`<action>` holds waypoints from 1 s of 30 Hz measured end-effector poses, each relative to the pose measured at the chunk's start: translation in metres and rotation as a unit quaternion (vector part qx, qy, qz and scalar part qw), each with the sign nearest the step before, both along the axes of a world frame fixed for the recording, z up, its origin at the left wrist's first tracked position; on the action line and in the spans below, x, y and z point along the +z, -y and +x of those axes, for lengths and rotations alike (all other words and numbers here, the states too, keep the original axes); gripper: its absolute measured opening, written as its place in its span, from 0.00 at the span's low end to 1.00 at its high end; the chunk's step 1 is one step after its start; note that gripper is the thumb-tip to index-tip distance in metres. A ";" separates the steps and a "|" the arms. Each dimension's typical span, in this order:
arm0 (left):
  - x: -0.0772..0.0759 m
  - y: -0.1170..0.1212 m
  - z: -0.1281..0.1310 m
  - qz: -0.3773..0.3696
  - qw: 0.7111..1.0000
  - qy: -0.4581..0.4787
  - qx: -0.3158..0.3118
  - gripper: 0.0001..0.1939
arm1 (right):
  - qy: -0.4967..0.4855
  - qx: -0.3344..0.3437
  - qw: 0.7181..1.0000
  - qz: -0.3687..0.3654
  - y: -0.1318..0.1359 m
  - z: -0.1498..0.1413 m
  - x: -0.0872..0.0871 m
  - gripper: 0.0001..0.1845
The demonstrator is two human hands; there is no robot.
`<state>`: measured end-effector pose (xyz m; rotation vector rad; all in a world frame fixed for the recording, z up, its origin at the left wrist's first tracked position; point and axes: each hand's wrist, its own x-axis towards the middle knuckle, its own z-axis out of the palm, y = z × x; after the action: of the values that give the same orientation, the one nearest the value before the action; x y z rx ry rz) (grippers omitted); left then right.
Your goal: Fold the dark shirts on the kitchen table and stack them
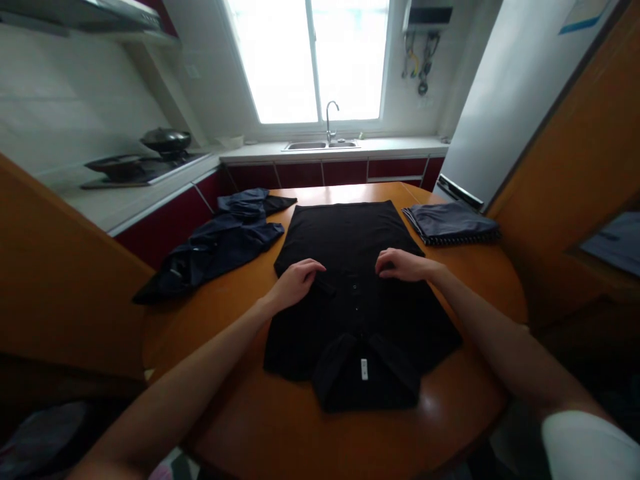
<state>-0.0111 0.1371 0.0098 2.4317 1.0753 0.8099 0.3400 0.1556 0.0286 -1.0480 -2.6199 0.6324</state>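
Observation:
A black short-sleeved polo shirt (345, 240) lies spread front side up on the wooden table, its collar towards me and its hem towards the window. A small white label (364, 369) shows inside the collar, and buttons run down the front placket. My left hand (299, 280) rests over the shirt's left side, its fingers stretched towards the middle, beside a small raised fold. On the opposite side, my right hand (403, 265) is over the fabric with its fingers loosely bent and apart from the thumb. Neither hand visibly grips any cloth.
Crumpled dark blue clothing (220, 240) lies at the table's left. Folded dark garments (453, 222) form a stack at the right. Beyond the round wooden table (225, 373) are a sink (320, 145), a stove with pans (165, 140) and a tall fridge (520, 87).

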 end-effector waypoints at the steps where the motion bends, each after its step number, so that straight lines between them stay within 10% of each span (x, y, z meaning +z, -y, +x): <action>1: -0.004 0.000 0.001 0.000 1.000 0.002 0.002 0.17 | 0.001 0.005 1.000 -0.022 0.002 0.001 -0.002 0.07; 30: -0.022 -0.005 -0.005 0.019 0.998 -0.061 -0.015 0.16 | 0.053 0.026 0.998 0.016 0.025 -0.011 -0.002 0.11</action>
<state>-0.0163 0.1423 -0.0118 2.5506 1.0741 0.6874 0.3292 0.1307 0.0262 -1.0332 -2.7479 0.5572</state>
